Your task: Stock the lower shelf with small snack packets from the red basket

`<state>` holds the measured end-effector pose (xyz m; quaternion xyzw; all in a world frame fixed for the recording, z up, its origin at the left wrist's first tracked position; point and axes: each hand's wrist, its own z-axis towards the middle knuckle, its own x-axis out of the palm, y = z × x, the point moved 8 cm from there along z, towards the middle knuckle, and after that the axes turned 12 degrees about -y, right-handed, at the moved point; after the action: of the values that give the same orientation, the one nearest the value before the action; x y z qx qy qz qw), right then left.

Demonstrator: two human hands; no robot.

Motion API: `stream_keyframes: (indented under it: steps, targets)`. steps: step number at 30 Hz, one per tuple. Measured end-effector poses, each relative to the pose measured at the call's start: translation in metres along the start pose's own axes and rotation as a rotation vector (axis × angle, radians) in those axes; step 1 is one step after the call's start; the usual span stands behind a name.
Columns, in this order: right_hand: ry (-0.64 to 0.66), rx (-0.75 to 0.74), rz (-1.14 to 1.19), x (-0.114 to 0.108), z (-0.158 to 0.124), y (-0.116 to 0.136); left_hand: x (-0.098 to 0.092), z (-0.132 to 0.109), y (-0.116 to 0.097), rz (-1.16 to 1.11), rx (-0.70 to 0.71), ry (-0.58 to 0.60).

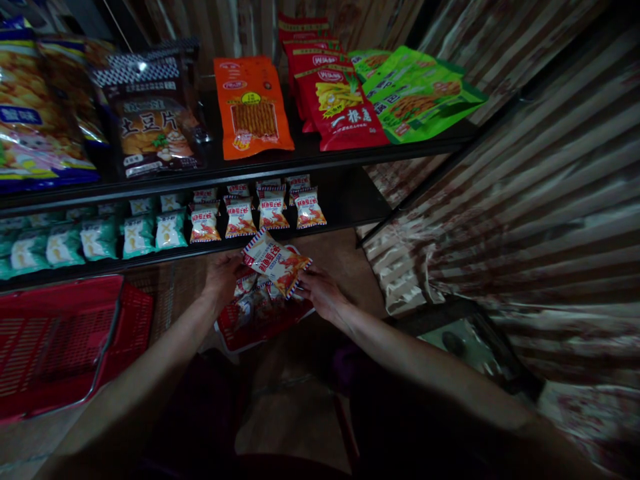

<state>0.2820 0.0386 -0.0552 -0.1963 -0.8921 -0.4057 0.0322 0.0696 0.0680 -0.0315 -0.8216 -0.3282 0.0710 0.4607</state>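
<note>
Low in front of the shelf, a small white, red and orange snack bag [277, 263] is held tilted in the air. My right hand [321, 291] is closed on its lower right end, fingers at the crimped edge. At the upper left end, my left hand [223, 275] has its fingers closed at the edge of the same bag. Below sits a red tray [231, 339] with several similar snack bags [260, 300] in it, partly covered by the held one. Just behind, matching snack bags [240, 217] stand in rows on the lower shelf.
Green-and-white packets [137, 235] line the lower shelf [350, 210] on the left. Large bags, including an orange one [253, 107] and red ones [343, 100], fill the upper shelf [320, 159]. A red shopping basket [107, 333] stands at left; a dark-rimmed box [465, 340] lies at right.
</note>
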Motion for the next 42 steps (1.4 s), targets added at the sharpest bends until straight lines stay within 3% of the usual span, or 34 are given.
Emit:
stream_keyframes:
  steps: [13,26,35,39,42]
  targets:
    - [0.022,-0.042,-0.043,0.007,-0.005,0.0,-0.004,0.002,-0.001,-0.034,-0.008,-0.05]
    - [0.062,-0.144,0.004,0.012,-0.017,0.013,-0.016,0.015,0.027,0.094,-0.135,-0.115]
    - [0.027,-0.162,-0.004,0.006,-0.016,0.009,-0.005,0.008,0.037,0.019,-0.282,-0.002]
    - [0.035,-0.117,-0.026,-0.001,-0.02,0.002,0.004,-0.006,0.035,0.008,-0.302,0.029]
    - [0.076,-0.066,-0.049,-0.007,-0.023,-0.009,0.013,-0.022,0.042,0.086,-0.343,0.13]
